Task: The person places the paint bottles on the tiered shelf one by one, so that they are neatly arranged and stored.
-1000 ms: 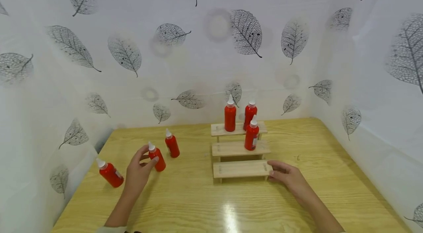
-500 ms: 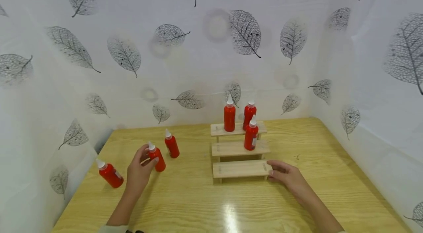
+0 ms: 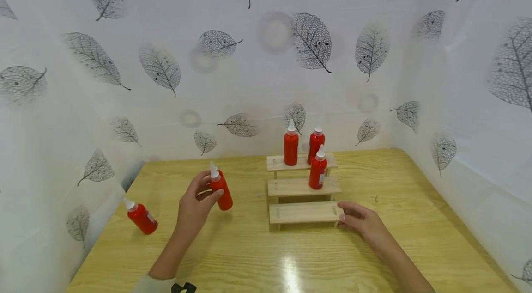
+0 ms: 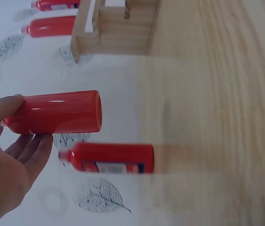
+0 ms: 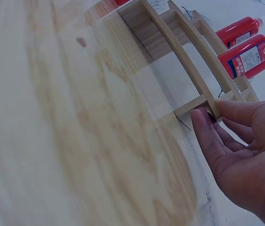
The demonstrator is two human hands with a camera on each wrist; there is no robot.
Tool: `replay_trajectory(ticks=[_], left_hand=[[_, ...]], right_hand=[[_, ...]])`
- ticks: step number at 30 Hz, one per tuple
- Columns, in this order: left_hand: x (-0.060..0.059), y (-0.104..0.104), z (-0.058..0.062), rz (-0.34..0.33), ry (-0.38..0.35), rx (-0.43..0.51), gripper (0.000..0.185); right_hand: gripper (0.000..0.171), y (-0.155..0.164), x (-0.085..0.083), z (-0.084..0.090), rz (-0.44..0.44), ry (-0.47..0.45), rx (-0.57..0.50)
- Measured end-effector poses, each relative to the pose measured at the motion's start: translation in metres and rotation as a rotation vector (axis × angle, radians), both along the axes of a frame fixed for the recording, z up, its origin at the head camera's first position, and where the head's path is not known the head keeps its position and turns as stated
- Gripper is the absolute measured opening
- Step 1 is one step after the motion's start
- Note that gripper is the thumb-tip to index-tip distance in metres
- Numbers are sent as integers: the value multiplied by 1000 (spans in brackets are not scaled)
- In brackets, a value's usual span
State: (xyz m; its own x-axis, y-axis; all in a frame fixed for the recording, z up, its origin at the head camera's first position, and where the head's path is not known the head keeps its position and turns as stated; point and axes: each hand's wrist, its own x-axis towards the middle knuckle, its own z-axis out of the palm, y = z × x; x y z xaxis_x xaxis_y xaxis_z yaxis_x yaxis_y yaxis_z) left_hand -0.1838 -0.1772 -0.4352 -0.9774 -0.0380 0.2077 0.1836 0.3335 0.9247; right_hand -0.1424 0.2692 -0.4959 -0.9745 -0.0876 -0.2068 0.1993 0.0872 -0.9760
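We see the left hand (image 3: 196, 198) with its thumb and fingers closed around 1 red bottle (image 3: 222, 194). It holds that bottle up off the table (image 3: 232, 256), to the left of the wooden stand (image 4: 123, 33). Just past it, on the far side, we find 1 standing bottle (image 4: 116, 157), mostly hidden in the head view. 1 side bottle (image 3: 142, 218) is farther left. The right hand (image 3: 362, 221) pinches the right end of the near step (image 3: 305, 213) between thumb and fingers. We count 2 top bottles (image 3: 291, 149) on the far step (image 3: 275, 162) and 1 lower bottle (image 3: 317, 175) on the middle step (image 3: 292, 186).
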Motion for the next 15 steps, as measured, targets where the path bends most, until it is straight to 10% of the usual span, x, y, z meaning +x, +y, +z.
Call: replay_trajectory(ticks=[15], left_hand=[[-24, 80, 15, -229, 171, 56, 51]], right_hand=[[59, 0, 0, 0, 2, -2, -3]])
